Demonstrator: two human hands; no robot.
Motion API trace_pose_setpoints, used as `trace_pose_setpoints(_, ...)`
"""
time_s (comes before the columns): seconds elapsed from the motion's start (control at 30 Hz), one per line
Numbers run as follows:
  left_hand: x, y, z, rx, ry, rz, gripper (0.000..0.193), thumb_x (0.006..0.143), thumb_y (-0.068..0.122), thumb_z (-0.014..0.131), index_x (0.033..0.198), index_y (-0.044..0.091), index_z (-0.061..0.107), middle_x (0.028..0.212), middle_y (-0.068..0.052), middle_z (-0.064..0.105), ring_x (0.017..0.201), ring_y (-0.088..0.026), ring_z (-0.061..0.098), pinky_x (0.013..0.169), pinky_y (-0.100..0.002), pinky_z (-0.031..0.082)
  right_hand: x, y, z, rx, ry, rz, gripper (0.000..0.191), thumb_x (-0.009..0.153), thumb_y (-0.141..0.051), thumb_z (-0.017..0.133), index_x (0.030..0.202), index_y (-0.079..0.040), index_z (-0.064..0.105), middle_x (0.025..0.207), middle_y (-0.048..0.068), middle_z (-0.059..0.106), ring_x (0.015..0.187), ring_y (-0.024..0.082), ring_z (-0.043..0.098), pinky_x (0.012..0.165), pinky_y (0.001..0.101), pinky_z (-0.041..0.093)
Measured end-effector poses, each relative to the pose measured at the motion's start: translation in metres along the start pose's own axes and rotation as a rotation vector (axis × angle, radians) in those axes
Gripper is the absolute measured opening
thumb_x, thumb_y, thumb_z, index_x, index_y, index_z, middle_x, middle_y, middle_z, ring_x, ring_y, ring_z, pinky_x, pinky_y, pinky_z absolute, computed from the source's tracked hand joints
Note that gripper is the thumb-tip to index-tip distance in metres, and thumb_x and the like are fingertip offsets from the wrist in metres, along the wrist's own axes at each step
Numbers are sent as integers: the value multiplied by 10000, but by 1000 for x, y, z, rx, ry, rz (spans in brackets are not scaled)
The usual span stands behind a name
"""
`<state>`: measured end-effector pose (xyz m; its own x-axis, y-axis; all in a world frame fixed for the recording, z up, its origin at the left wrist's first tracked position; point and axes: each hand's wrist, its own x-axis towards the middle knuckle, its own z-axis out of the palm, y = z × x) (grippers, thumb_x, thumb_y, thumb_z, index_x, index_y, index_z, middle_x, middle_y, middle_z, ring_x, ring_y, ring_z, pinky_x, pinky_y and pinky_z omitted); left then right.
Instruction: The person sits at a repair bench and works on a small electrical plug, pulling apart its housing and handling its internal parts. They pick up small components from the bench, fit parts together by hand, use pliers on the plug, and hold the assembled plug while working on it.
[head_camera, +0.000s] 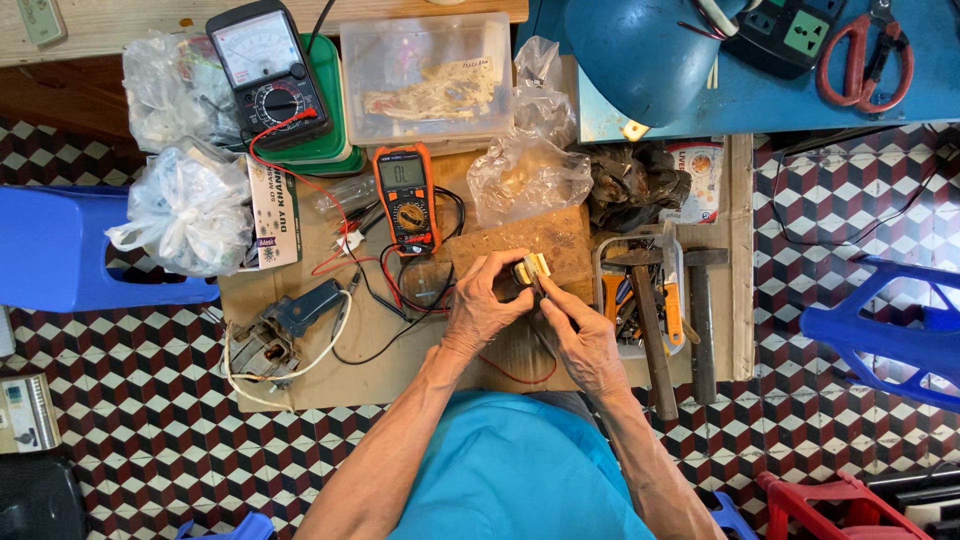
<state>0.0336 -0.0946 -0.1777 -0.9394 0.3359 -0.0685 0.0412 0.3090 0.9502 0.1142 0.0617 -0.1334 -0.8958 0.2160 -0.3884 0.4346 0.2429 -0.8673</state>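
Note:
My left hand (484, 303) and my right hand (580, 335) meet over a worn wooden block (545, 240) on a low cardboard-covered work surface. Both grip a small pale part with a dark body (530, 270), which looks like a little transformer or coil. The left fingers curl around its left side, and the right thumb and fingers press on it from the right and below. A thin red wire (520, 378) runs under my wrists.
An orange digital multimeter (406, 195) with red and black leads lies left of the block. An analogue meter (268, 70), plastic bags (190, 210), a clear box (428, 75), two hammers (650, 330), a blue lamp shade (640, 55), red scissors (865, 55) and blue stools (60, 250) surround it.

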Motion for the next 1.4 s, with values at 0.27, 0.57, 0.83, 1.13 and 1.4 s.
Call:
trace_pose_setpoints(0.27, 1, 1, -3, -14, -25, -14, 476, 794, 171, 798, 1245, 97, 662, 1095, -115, 703, 976, -224, 740, 861, -338, 615, 10, 3, -21, 218, -119, 280, 439, 1023, -201, 607, 1445, -85, 640, 893, 56, 687, 634, 67, 502, 551, 228, 430)
trace_pose_setpoints(0.57, 1, 2, -5, -10, -27, -24, 475, 800, 182, 805, 1246, 105, 660, 1121, -116, 701, 1009, -235, 737, 868, -345, 614, 6, 0, -8, 675, -109, 306, 525, 1014, -206, 585, 1486, 14, 521, 869, 61, 683, 574, 78, 536, 414, 211, 421)
trace_pose_setpoints(0.83, 1, 5, -4, -7, -15, -15, 477, 794, 175, 802, 1244, 101, 662, 1116, -119, 706, 992, -233, 739, 860, -343, 614, 0, -12, -8, 326, -82, 301, 526, 1001, -207, 594, 1503, -65, 534, 864, 6, 678, 611, 36, 497, 508, 208, 401)
trace_pose_setpoints(1.13, 1, 2, -4, -27, -25, -6, 474, 795, 160, 795, 1245, 90, 663, 1124, -117, 705, 995, -225, 741, 878, -335, 611, 2, 2, -12, 88, -88, 202, 477, 997, -213, 620, 1466, -132, 593, 855, -9, 704, 649, 42, 503, 571, 212, 445)
trace_pose_setpoints(1.4, 2, 1, -3, -2, -28, 2, 481, 793, 158, 786, 1250, 89, 652, 1114, -116, 701, 993, -230, 735, 866, -339, 614, 3, -3, -8, -26, -36, 43, 396, 1004, -188, 615, 1389, -101, 644, 1123, 21, 746, 962, 75, 657, 861, 239, 540)
